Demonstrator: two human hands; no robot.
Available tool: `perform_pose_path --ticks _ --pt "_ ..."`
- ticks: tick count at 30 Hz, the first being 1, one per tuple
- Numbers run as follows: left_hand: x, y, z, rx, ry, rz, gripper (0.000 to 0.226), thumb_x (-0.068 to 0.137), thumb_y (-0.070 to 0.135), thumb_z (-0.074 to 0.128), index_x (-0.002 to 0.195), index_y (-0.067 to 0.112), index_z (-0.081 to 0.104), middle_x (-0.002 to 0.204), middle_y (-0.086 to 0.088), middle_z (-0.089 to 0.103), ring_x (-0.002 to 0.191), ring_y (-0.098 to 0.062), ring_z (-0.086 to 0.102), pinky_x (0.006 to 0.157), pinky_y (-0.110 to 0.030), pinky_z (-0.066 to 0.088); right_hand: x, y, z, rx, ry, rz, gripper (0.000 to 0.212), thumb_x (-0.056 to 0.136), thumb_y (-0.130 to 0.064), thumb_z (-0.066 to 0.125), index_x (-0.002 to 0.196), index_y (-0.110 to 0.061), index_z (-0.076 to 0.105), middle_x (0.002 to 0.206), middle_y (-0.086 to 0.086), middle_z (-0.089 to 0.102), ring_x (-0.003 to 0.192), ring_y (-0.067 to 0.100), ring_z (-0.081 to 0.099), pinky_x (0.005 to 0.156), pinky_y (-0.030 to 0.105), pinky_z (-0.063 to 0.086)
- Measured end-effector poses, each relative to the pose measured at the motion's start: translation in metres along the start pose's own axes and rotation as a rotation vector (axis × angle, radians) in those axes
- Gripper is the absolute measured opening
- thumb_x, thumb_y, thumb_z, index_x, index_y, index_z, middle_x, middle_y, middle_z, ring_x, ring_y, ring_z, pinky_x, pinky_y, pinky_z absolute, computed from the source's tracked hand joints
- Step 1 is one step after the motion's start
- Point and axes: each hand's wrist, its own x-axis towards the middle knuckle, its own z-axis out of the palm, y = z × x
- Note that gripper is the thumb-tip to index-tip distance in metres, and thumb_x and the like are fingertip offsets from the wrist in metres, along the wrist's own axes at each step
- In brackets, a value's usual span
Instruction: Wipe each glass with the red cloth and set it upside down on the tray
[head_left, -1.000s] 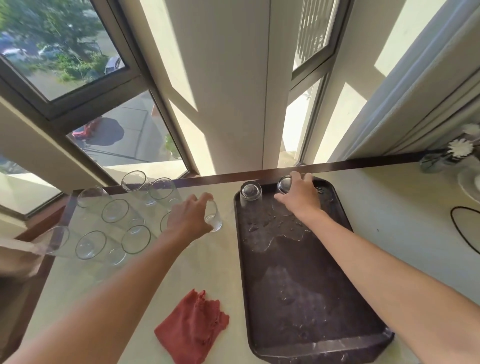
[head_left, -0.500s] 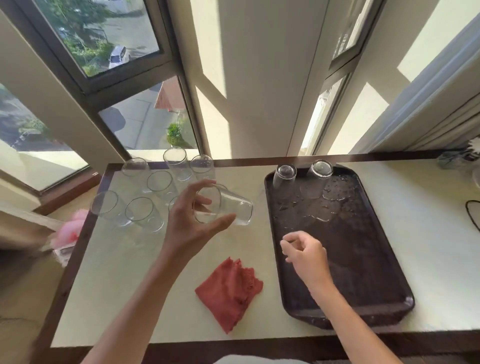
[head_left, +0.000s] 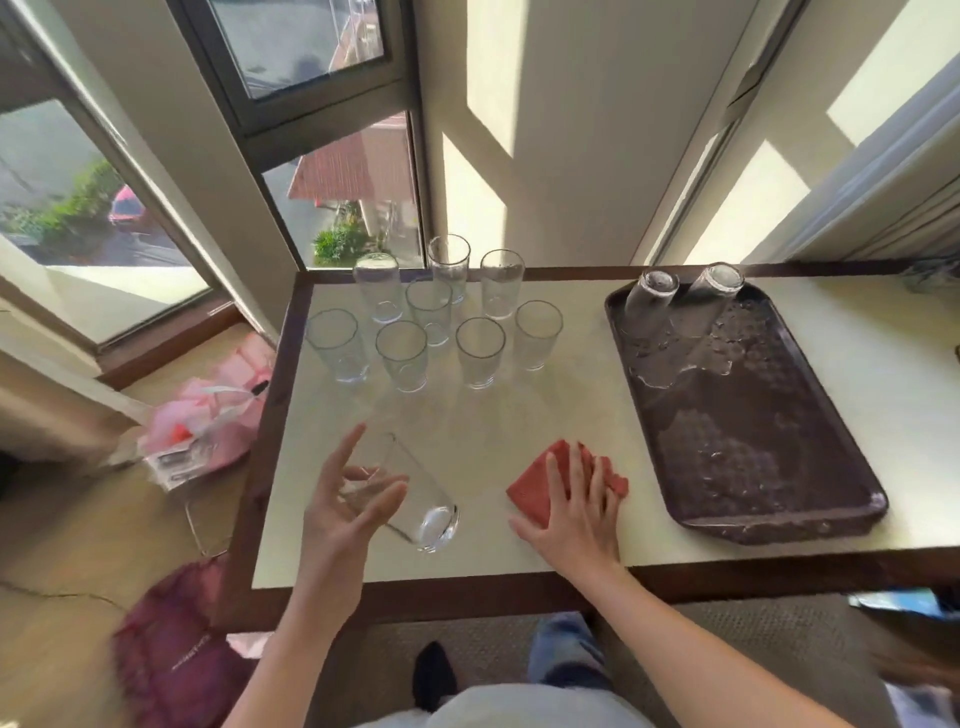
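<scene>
two glasses (head_left: 655, 299) are sitting upside down far on the tray (head_left: 769, 478); left hand (head_left: 348, 514) is gripping a tilted glass (head_left: 423, 517) near-left, right hand (head_left: 576, 514) is pressing flat-fingered, half hiding the red cloth (head_left: 535, 486)

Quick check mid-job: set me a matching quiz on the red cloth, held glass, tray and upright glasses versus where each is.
Things: 1 red cloth; 2 held glass; 3 tray; 4 upright glasses.
States: A tilted in the left hand; B under the right hand; C far left of the table; D wet, on the table's right.
Pairs: 1-B, 2-A, 3-D, 4-C.
</scene>
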Motion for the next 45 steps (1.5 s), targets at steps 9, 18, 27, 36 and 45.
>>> perform_pose_path --ticks 9,18,27,36,45 --pt "-0.015 -0.006 -0.016 -0.236 0.103 -0.192 0.101 0.056 0.038 0.092 0.142 0.033 0.039 0.098 -0.003 0.064 0.093 -0.026 0.07 0.102 -0.048 0.044 -0.023 -0.013 0.031 0.274 0.263 0.059 0.047 0.101 -0.032 0.04 0.141 -0.009 0.05 0.154 0.014 0.038 0.144 0.041 0.029 0.116 0.053 0.026" --pt "-0.018 -0.003 0.051 -0.377 0.013 -0.36 0.077 0.059 0.04 0.077 0.13 0.022 0.052 0.093 0.0 0.072 0.094 -0.026 0.067 0.079 -0.037 0.048 -0.054 -0.039 -0.091 1.826 -0.042 0.511 0.027 0.104 -0.028 0.041 0.118 -0.017 0.061 0.111 0.016 0.071 0.103 0.037 0.068 0.093 0.058 0.052" --pt "-0.028 0.011 0.117 -0.17 -0.107 -0.289 0.058 0.084 0.051 0.061 0.137 0.031 0.05 0.125 -0.005 0.068 0.112 -0.019 0.068 0.08 -0.041 0.058 -0.086 -0.065 -0.123 1.188 0.097 -0.261 0.062 0.096 -0.043 0.038 0.154 -0.039 0.017 0.156 -0.021 0.027 0.137 -0.013 0.031 0.101 0.004 0.033" --pt "-0.038 0.018 0.152 -0.084 -0.105 -0.126 0.041 0.087 0.037 0.064 0.123 0.02 0.057 0.108 -0.006 0.074 0.103 -0.024 0.071 0.085 -0.036 0.057 -0.048 -0.043 -0.159 1.523 0.018 -0.115 0.051 0.093 -0.054 0.043 0.137 -0.03 0.05 0.104 0.009 0.072 0.099 0.042 0.066 0.088 0.06 0.053" --pt "-0.026 0.029 0.141 -0.125 -0.114 -0.165 0.063 0.083 0.052 0.066 0.135 0.023 0.046 0.108 -0.004 0.074 0.096 -0.018 0.072 0.074 -0.028 0.057 -0.064 -0.046 -0.152 1.291 0.056 -0.196 0.054 0.09 -0.038 0.039 0.144 -0.038 0.036 0.107 -0.008 0.071 0.094 0.014 0.068 0.085 0.043 0.058"
